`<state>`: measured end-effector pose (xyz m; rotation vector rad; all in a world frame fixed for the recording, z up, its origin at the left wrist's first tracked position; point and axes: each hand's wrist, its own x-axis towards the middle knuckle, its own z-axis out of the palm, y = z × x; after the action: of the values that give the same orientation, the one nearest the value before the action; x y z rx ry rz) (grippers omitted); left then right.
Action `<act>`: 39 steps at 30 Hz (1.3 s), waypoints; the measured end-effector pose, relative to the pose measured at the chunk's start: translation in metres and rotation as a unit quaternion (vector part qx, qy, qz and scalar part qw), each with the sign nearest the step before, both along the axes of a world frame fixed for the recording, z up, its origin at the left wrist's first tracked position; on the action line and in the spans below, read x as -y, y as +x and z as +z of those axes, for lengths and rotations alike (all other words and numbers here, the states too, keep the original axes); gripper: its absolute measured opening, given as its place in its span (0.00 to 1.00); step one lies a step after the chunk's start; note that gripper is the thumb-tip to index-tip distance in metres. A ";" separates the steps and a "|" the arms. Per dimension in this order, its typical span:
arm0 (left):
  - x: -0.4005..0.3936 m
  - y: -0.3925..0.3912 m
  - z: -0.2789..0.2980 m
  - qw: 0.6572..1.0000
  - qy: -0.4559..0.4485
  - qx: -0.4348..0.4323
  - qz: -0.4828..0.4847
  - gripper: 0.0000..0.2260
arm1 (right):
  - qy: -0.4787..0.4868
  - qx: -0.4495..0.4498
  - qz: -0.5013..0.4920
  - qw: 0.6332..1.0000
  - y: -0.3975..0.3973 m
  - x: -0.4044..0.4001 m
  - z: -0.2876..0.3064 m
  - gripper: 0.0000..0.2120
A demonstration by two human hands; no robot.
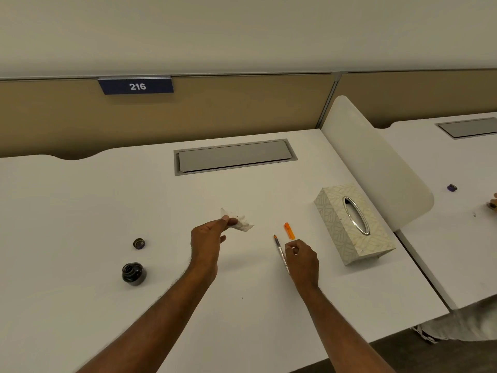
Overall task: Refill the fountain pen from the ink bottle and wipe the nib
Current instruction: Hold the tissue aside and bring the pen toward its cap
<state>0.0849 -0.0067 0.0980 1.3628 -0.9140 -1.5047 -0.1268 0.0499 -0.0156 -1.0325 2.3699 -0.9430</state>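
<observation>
My left hand [207, 238] pinches a crumpled white tissue [240, 223] with dark ink spots, held just above the white desk [80, 205]. My right hand [301, 259] grips the fountain pen [279, 250] by its clear barrel, nib pointing away from me. The pen's orange cap [289, 230] lies on the desk just beyond the right hand. At the left, the open dark ink bottle [134, 273] stands upright, and its round lid [139, 243] sits a little behind it.
A patterned tissue box [336, 224] lies to the right of my right hand. A grey cable hatch [234, 157] is set into the desk's far side. A white divider panel [376, 162] separates a neighbouring desk holding a small purple object [452, 187].
</observation>
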 end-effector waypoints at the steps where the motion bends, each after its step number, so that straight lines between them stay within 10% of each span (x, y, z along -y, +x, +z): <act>1: 0.000 0.000 0.001 1.000 0.001 0.000 -0.016 0.11 | -0.012 0.023 0.002 1.000 0.003 0.003 0.008 0.05; 8: -0.006 -0.002 0.012 0.992 -0.054 0.044 -0.107 0.06 | -0.097 0.372 0.217 0.897 0.026 0.019 0.108 0.08; 17: -0.014 0.007 0.028 0.973 -0.164 0.119 -0.106 0.26 | -0.081 0.355 0.395 0.844 0.039 0.039 0.137 0.15; 39: -0.123 0.163 0.042 0.959 -0.130 0.105 0.231 0.06 | -0.152 0.312 0.521 0.780 0.226 0.005 0.152 0.07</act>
<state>0.2476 0.1167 0.1401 1.4352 -0.8165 -0.8680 0.0991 0.0452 0.1362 -1.5534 0.8467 -0.9641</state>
